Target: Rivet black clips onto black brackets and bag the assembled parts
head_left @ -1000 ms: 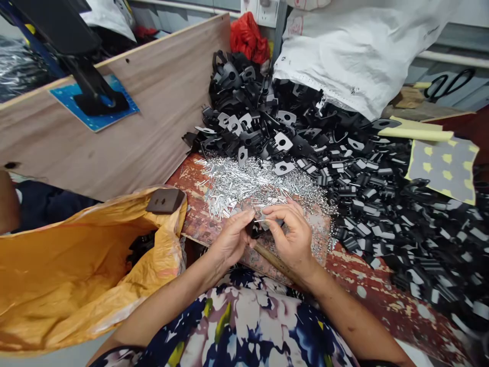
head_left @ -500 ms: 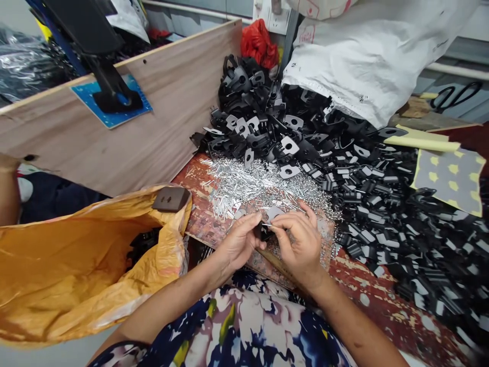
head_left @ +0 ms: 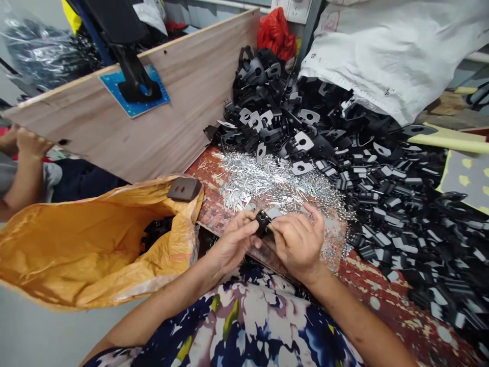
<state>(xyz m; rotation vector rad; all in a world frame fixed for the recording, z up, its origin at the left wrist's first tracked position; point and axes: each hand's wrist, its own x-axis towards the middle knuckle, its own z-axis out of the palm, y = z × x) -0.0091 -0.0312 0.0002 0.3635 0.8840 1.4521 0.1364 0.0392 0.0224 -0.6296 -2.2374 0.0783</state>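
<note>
My left hand (head_left: pixel 237 238) is closed around a small black plastic part (head_left: pixel 263 218), held up in front of my body. My right hand (head_left: pixel 300 238) meets it from the right, thumb and forefinger pinched at the part's side on a thin metal pin, now mostly hidden by the fingertips. Its other fingers are loosely raised. Just beyond both hands lies a heap of silvery metal pins (head_left: pixel 263 178) on the worn red tabletop (head_left: pixel 206 165).
Black plastic clips (head_left: pixel 263 97) are piled at the back, and small black parts (head_left: pixel 385 204) spread along the right. An orange sack (head_left: pixel 87 239) gapes at the left, a brown block (head_left: pixel 184 189) on its rim. A wooden board (head_left: pixel 171 107) stands behind it; another person's hand (head_left: pixel 32 142) shows far left.
The view has swung slightly left. The black part has turned up into clearer sight in my left fingers, and my right fingertips have come closer against it with the pin.
</note>
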